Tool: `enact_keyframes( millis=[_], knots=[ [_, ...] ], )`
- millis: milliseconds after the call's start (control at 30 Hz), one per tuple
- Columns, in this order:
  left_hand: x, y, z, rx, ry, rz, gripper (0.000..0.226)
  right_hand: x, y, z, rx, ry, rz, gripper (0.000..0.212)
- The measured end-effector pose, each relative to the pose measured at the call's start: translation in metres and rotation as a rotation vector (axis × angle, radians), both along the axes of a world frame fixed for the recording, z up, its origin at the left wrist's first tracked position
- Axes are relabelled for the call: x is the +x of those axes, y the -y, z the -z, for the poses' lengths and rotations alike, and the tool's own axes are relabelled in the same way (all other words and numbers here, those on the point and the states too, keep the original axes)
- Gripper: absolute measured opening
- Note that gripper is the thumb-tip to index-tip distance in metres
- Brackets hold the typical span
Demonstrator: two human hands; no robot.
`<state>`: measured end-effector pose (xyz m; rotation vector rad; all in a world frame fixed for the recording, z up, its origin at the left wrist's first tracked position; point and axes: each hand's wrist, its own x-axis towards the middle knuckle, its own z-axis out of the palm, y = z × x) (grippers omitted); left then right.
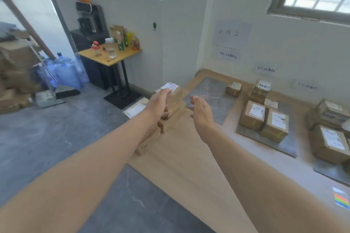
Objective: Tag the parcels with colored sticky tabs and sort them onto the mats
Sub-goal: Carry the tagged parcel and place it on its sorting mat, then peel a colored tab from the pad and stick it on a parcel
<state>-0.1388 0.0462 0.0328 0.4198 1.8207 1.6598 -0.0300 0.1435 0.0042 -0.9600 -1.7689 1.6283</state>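
Left hand (pixel 161 100) laid flat on the labelled top of a stack of cardboard parcels (pixel 173 108) at the table's left edge, fingers spread, right hand (pixel 200 111) open just right of the stack, not touching, grey mat (pixel 212 98) beyond it, sticky tabs (pixel 341 199) far right.

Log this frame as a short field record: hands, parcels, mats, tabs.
left hand: resting on top of the stacked brown cardboard parcels at the table's near-left edge
right hand: open, beside the stack, not touching it
nearest grey rectangular mat: one small cardboard box at its far corner
middle grey mat: several labelled boxes
pad of coloured sticky tabs: lying on the light wooden table, untouched
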Motion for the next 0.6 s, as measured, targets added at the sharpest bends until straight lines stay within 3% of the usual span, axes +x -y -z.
enact_keyframes(
  millis=[367,600],
  knots=[
    [-0.081,0.083,0.036,-0.063,-0.104,-0.218,0.042,-0.086,0.045,0.047,-0.084,0.066,-0.177,0.029],
    [-0.141,0.101,0.064,-0.101,-0.099,-0.14,0.046,-0.132,0.067,0.068,-0.099,0.174,-0.141,0.034]
  ],
)
